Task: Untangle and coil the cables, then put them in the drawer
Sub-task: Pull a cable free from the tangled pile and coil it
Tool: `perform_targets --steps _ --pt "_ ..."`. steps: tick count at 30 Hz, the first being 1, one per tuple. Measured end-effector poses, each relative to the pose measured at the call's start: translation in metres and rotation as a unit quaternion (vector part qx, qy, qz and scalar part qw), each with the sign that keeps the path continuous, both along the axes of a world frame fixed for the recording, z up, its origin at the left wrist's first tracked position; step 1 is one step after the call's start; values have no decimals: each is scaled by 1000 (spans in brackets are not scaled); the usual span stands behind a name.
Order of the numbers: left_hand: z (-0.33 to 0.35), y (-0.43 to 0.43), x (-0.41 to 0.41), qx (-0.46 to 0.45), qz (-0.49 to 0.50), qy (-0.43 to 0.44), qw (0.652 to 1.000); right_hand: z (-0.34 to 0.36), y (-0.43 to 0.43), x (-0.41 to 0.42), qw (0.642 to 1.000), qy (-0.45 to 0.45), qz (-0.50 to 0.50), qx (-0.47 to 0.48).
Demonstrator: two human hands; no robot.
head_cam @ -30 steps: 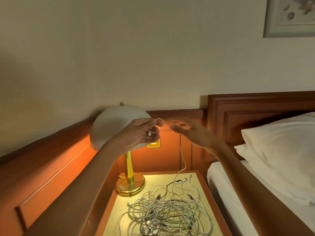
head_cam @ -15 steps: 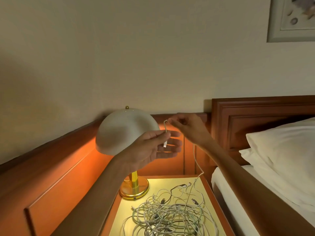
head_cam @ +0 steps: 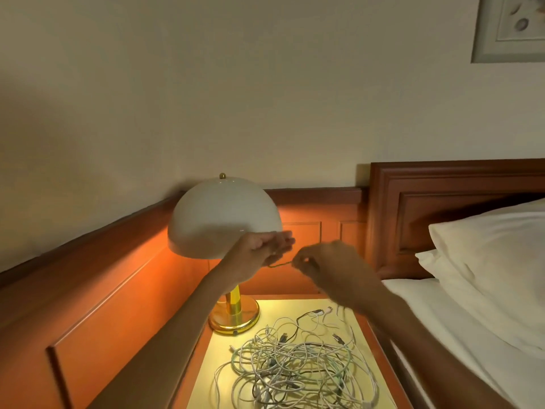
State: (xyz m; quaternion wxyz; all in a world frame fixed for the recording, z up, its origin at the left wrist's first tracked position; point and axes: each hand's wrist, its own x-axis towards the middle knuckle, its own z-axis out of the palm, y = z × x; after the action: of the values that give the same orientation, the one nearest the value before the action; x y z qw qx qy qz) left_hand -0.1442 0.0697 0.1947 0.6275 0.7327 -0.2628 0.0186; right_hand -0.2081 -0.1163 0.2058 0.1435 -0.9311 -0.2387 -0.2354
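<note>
The left hand (head_cam: 259, 252) is raised in front of the lamp (head_cam: 224, 216), fingers straight and pressed together, with a thin cable (head_cam: 278, 264) running from beneath them to the right hand (head_cam: 327, 265) – whose fingertips pinch it. The tangle of cables (head_cam: 295, 358) lies below on the nightstand (head_cam: 306, 305) – beside the lamp's base.
</note>
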Motion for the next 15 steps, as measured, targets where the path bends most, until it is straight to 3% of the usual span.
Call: perform_targets --steps 4,7,9,12,13,15 --pt "7 7 -18 64 -152 93 982 59 -19 13 998 13 57 -36" --pt "21 10 -35 22 -220 139 965 75 -25 28 979 96 153 99" --pt "27 9 -43 -41 -214 137 966 62 -24 36 936 152 192 255" --pt "31 2 -38 -205 -188 123 953 15 -12 41 843 219 179 458" --pt "32 -2 -32 -264 -178 127 940 -2 -6 39 828 226 159 487" --pt "30 -9 -21 -348 -139 127 918 -32 7 29 837 227 124 483"
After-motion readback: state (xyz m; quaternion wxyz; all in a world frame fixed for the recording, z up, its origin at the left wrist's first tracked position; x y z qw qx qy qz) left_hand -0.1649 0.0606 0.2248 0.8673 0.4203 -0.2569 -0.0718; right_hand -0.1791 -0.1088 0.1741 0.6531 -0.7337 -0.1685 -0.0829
